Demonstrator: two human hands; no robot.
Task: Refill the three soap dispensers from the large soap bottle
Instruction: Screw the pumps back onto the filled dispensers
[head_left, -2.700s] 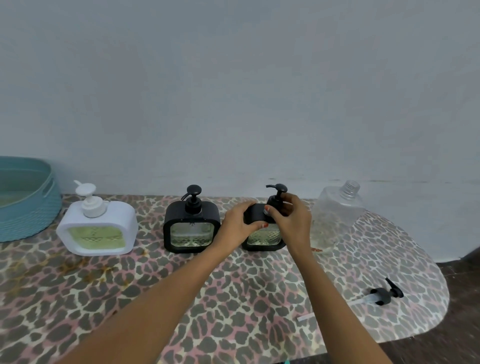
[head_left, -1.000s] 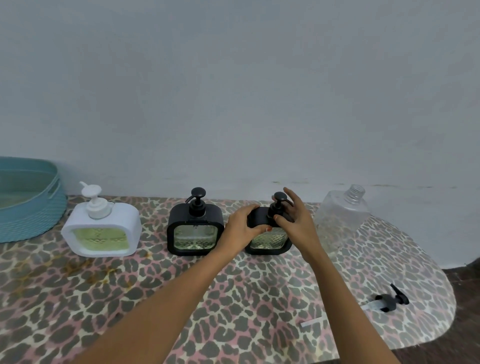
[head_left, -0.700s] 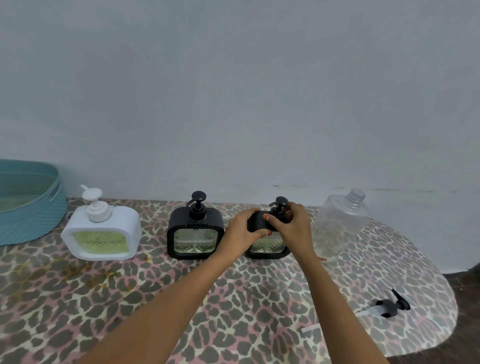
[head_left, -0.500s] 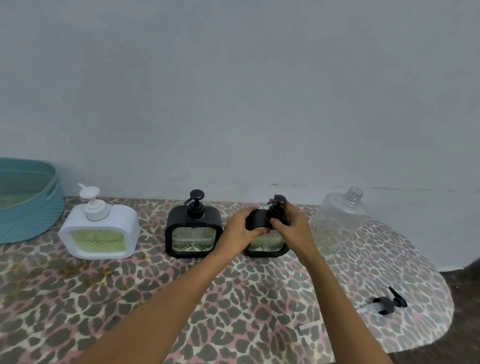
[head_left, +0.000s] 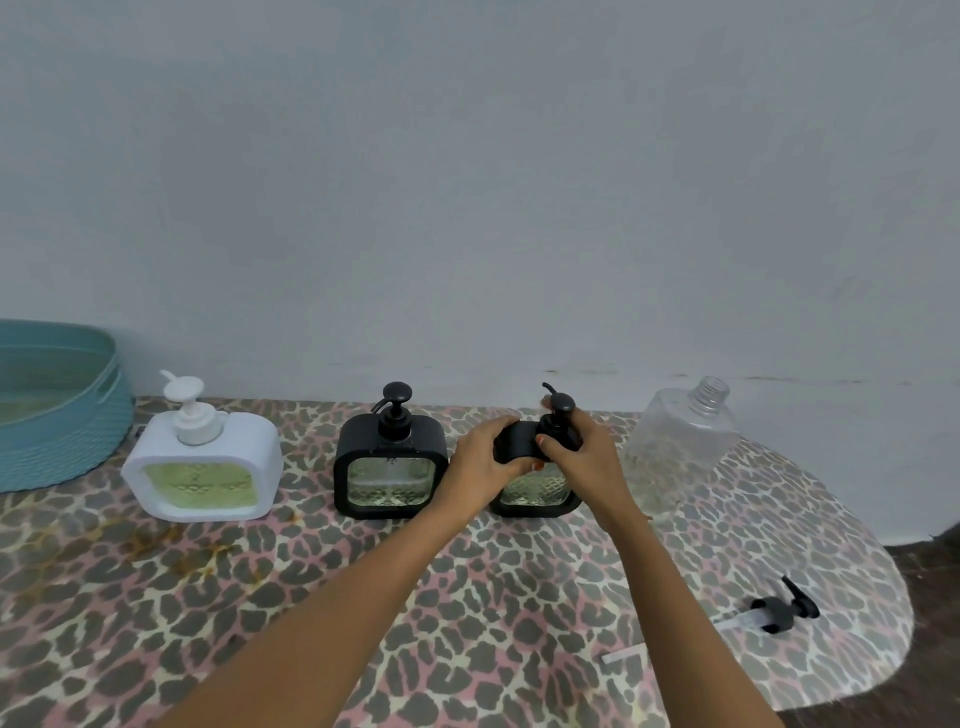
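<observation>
Bare forearms; the right grip (head_left: 584, 460) has an orange-red painted thumbnail.

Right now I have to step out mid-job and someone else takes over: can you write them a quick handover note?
Left hand grips the top of the right black dispenser; right hand pinches its pump head, likely screwing it on.
White dispenser and middle black dispenser stand in the same row on the table, pumps on, soap showing in all three.
Large soap bottle stands uncapped at the right, nearly empty; its loose pump lies near the table's right edge.
Left: finish seating this pump, then probably recap the large bottle.
</observation>
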